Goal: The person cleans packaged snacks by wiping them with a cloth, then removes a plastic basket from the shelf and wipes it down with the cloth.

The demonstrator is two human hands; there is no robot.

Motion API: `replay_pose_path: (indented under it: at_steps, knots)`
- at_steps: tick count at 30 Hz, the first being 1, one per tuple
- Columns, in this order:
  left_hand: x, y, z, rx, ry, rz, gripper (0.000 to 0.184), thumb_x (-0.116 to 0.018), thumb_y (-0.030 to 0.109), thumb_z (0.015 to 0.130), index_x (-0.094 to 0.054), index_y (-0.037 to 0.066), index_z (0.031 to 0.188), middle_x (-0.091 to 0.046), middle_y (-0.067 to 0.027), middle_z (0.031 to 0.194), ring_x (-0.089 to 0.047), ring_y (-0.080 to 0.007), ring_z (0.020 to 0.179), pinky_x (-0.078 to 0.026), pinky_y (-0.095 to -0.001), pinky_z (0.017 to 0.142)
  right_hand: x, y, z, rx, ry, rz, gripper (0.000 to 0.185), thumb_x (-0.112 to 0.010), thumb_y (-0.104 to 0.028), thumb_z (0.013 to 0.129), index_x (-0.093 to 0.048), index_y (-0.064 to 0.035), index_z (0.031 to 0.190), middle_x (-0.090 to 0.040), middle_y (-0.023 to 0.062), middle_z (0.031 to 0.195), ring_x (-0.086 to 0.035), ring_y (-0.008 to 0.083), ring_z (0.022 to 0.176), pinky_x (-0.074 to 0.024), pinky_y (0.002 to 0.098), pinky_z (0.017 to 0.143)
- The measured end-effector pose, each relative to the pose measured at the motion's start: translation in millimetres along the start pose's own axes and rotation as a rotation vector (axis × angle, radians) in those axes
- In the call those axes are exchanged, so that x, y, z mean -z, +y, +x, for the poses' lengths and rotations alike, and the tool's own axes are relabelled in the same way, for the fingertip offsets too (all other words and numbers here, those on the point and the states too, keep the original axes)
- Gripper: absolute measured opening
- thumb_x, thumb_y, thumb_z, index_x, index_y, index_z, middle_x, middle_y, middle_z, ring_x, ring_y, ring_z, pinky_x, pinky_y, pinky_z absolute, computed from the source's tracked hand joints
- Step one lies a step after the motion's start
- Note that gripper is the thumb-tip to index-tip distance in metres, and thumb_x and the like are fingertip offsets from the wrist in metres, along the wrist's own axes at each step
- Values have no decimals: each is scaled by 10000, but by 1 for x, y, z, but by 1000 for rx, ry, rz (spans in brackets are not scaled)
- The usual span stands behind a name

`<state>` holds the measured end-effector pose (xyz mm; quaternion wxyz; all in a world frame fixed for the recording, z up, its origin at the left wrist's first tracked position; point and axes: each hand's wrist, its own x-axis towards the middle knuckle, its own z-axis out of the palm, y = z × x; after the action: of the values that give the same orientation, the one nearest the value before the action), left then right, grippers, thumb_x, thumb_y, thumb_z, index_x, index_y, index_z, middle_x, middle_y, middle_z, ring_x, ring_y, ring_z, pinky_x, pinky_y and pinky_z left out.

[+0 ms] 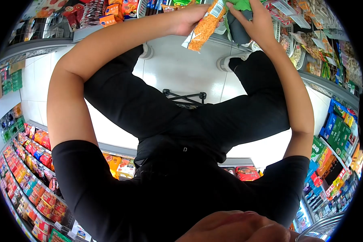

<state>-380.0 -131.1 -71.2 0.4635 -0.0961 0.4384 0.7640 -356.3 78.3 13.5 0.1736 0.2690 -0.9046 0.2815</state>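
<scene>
Shop aisle [185, 72], snack shelf [56, 43] far: left hand [188, 19], fingers closed round orange snack packet [207, 29], far centre; right hand [260, 24] grips green-grey cloth [238, 30] beside it. Likely wiping; next calls for steady packet.

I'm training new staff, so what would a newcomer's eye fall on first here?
First, the orange snack packet, held by the left hand at top centre. Next, the green-and-grey cloth just right of it, at the right hand. Then the black trousers, spread across the middle.
</scene>
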Motion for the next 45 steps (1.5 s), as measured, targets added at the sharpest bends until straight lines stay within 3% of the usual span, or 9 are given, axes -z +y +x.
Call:
replay_pose_path:
  at_steps: [8, 9, 13, 16, 22, 25, 34, 37, 45]
  knots:
    - [-10, 4, -7, -189, 86, 10, 382, -479, 495, 1085, -646, 158, 1156, -696, -25, 998, -672, -168, 836, -567, -328, 687, -2, -19, -4, 42, -148, 64, 480, -804, -281, 862, -600, -19, 1209, -668, 222, 1088, -659, 429, 1011, -528, 481, 852]
    - [-17, 4, -5, -234, 28, -106, 539, -435, 608, 1062, -644, 138, 1225, -709, -51, 1083, -685, -205, 959, -579, -370, 827, -6, -20, -7, 197, -75, 2, 515, -809, -276, 850, -575, -9, 1223, -649, 226, 1080, -652, 437, 998, -529, 479, 828]
    - [-18, 8, -17, -169, -44, -229, 719, -408, 734, 1003, -649, 112, 1269, -715, -104, 1158, -683, -271, 1096, -549, -449, 985, -6, -37, -9, 52, -371, 122, 564, -825, -260, 808, -553, -12, 1235, -614, 221, 1073, -639, 438, 983, -520, 485, 795]
    - [-6, 11, -20, -145, -170, -251, 665, -447, 702, 1008, -682, 109, 1198, -726, -119, 1107, -708, -272, 1014, -571, -433, 943, -23, -32, -17, 272, -178, 78, 570, -834, -239, 808, -551, -65, 1271, -641, 147, 1190, -654, 394, 1015, -557, 448, 822]
    - [6, 8, -5, -127, -179, -87, 456, -642, 570, 980, -683, 133, 1105, -721, -89, 1011, -717, -188, 856, -600, -333, 742, -15, -42, -22, 160, -371, 93, 554, -832, -224, 817, -540, -56, 1258, -633, 159, 1149, -647, 403, 1013, -553, 462, 805]
    - [-5, 8, -6, -207, 16, -26, 436, -664, 537, 983, -661, 142, 1167, -718, -71, 1027, -713, -157, 866, -596, -319, 710, -14, -42, -19, 247, -390, 117, 546, -831, -214, 801, -545, -69, 1242, -632, 153, 1144, -644, 402, 1010, -553, 457, 787]
    - [-17, 13, -24, -60, -199, -142, 485, -556, 566, 1033, -627, 162, 1291, -707, -62, 1110, -706, -176, 952, -610, -349, 801, -11, -33, -15, 206, -420, 11, 560, -839, -216, 774, -558, -83, 1240, -642, 142, 1149, -648, 392, 1029, -553, 455, 840]
    - [-24, 11, -27, -139, -127, -73, 489, -516, 588, 1041, -623, 164, 1261, -697, -50, 1061, -695, -188, 918, -610, -353, 820, 5, -33, -2, 170, -260, 114, 524, -818, -255, 818, -564, -19, 1211, -622, 221, 1069, -638, 440, 979, -520, 488, 799]
    - [-15, 3, -14, -148, 73, 198, 585, -387, 699, 1031, -586, 166, 1169, -618, -27, 899, -598, -147, 695, -535, -316, 570, 5, 10, 0, 26, -96, 29, 396, -800, -255, 854, -645, -26, 1137, -690, 210, 989, -677, 408, 937, -529, 475, 831]
